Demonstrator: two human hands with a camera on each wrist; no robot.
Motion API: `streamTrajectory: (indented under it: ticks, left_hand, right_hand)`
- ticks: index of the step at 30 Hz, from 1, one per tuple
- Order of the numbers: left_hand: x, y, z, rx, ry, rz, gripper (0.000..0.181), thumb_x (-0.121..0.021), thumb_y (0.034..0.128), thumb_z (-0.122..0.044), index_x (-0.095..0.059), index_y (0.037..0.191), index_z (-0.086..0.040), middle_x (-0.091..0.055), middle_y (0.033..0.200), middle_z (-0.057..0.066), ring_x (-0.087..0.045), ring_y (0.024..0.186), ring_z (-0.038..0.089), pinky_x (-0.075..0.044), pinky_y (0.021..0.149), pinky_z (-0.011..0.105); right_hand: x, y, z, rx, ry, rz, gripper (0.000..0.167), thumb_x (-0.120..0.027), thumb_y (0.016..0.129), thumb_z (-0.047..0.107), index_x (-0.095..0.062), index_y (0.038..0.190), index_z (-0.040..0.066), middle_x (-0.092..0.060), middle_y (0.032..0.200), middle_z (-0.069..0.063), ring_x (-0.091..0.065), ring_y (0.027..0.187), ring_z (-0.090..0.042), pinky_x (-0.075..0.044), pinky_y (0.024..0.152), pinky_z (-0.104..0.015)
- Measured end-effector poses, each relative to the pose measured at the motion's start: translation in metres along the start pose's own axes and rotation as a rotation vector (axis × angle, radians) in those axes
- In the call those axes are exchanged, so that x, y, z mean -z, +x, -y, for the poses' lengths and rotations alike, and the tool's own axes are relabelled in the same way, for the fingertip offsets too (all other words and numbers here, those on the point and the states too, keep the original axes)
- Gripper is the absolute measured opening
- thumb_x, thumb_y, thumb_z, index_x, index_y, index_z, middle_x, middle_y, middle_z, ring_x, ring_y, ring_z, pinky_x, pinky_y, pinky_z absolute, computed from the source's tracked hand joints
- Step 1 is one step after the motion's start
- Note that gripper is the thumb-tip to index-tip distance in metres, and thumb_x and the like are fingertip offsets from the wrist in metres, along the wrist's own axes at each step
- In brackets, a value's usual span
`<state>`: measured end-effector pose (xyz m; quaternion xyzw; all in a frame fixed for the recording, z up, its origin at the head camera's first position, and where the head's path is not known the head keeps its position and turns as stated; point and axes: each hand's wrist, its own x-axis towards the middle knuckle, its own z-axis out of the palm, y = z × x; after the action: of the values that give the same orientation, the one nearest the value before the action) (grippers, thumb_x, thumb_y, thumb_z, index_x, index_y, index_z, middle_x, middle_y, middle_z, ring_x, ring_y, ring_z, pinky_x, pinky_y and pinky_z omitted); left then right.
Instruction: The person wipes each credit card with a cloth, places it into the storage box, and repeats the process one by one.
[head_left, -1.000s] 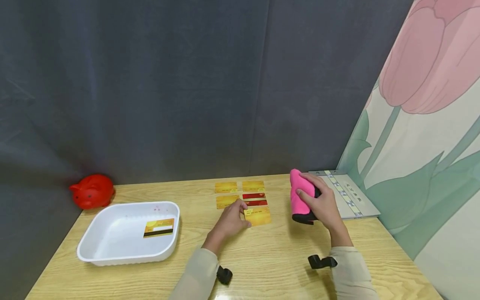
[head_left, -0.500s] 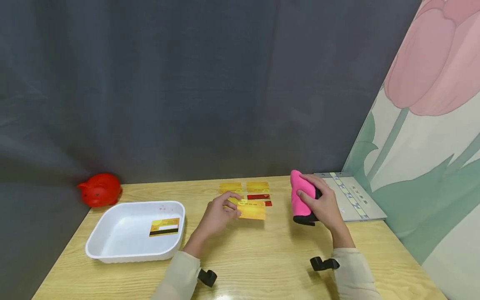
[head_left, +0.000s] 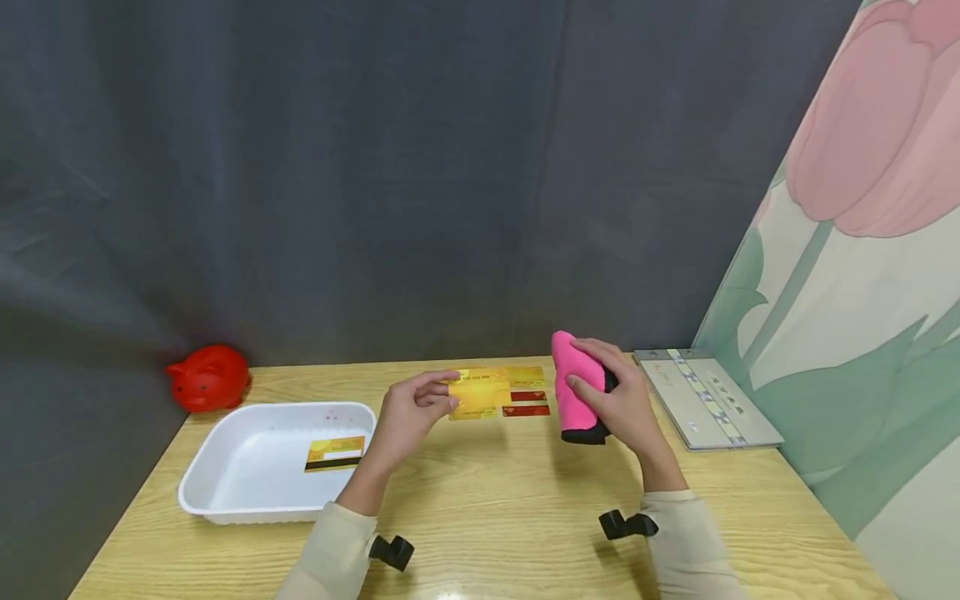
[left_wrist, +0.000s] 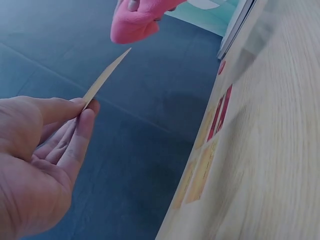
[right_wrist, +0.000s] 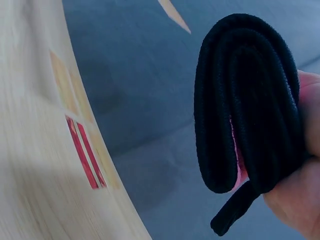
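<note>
My left hand pinches a yellow bank card at its left edge, thumb against fingers. The card is raised off the table; in the left wrist view this card appears nearly edge-on. To its right, my right hand grips a folded pink cloth with black trim. The right wrist view shows the rolled black layers and a short black strap. Behind the held card, a red-striped card and several yellow cards lie on the table, some partly hidden.
On the left stands a white tray, with a yellow card with a black stripe lying in it. Behind it sits a red piggy bank. A grey book or folder lies at the right by the flowered wall. A dark curtain closes the back.
My left hand has lifted the yellow card off the table and brought it up and left. Lately my right hand has moved left with the pink cloth, closer to the card.
</note>
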<state>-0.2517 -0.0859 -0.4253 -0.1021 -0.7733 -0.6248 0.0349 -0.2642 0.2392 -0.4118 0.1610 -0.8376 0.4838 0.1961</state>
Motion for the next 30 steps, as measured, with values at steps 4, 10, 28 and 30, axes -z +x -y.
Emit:
streamTrajectory:
  ticks: [4, 10, 28, 30]
  left_hand:
    - [0.006, -0.002, 0.006, -0.009, 0.011, -0.032, 0.036, -0.078, 0.0924, -0.013, -0.074, 0.126, -0.023, -0.075, 0.107, 0.007, -0.074, 0.096, 0.016, -0.06, 0.082, 0.024]
    - [0.009, -0.003, 0.014, -0.017, 0.005, -0.035, 0.038, -0.078, 0.0926, -0.012, -0.073, 0.13, -0.019, -0.074, 0.11, 0.011, -0.074, 0.1, 0.02, -0.059, 0.082, 0.02]
    - [-0.008, -0.002, 0.014, -0.05, 0.007, -0.075, 0.041, -0.08, 0.0875, -0.003, -0.075, 0.126, -0.016, -0.076, 0.103, 0.011, -0.075, 0.093, 0.018, -0.061, 0.077, 0.02]
    - [-0.01, -0.003, 0.013, -0.055, 0.008, -0.078, 0.041, -0.08, 0.0875, -0.003, -0.075, 0.126, -0.017, -0.076, 0.103, 0.011, -0.075, 0.093, 0.018, -0.061, 0.078, 0.02]
  right_hand:
    - [-0.012, -0.001, 0.008, 0.045, 0.027, 0.036, 0.05, -0.078, 0.092, 0.012, -0.065, 0.139, 0.021, -0.057, 0.147, -0.005, -0.054, 0.12, -0.014, -0.053, 0.083, -0.02]
    - [-0.028, -0.007, 0.016, 0.063, 0.061, 0.087, 0.049, -0.079, 0.091, 0.012, -0.066, 0.138, 0.02, -0.057, 0.146, -0.005, -0.057, 0.119, -0.02, -0.059, 0.08, -0.024]
    - [-0.07, -0.016, 0.025, 0.17, 0.011, 0.175, 0.05, -0.082, 0.088, 0.012, -0.069, 0.136, 0.019, -0.061, 0.142, -0.003, -0.058, 0.133, -0.025, -0.053, 0.106, -0.037]
    - [-0.074, -0.017, 0.026, 0.171, 0.006, 0.187, 0.05, -0.082, 0.088, 0.011, -0.069, 0.135, 0.019, -0.06, 0.142, -0.004, -0.058, 0.133, -0.026, -0.054, 0.105, -0.041]
